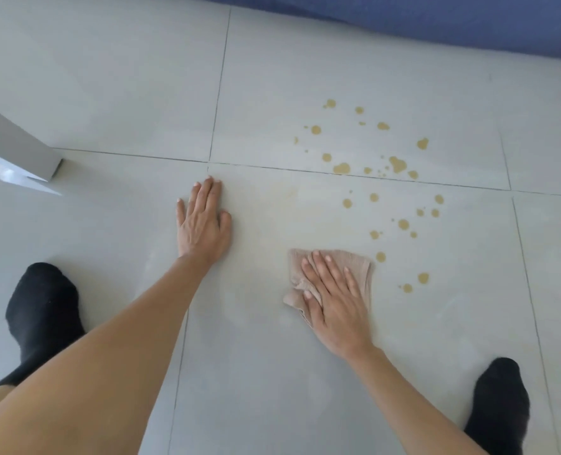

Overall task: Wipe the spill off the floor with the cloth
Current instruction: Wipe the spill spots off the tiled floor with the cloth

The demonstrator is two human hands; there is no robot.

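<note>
Pale grey floor (pixel 108 77) tiles with thin grout lines carry a spill (pixel 381 178) of yellowish-brown drops, scattered just beyond a crumpled beige cloth (pixel 361 267). Right hand (pixel 335 300) presses flat, fingers spread, on the cloth. Left hand (pixel 203 221) lies open, empty, on bare tile.

Colours I am seeing on the floor

Yellow-brown spill (pixel 376 178) is dotting pale grey floor (pixel 108 93) tiles; beige cloth (pixel 361 267), black socks (pixel 42 310), blue fabric (pixel 437 18) are showing.
</note>
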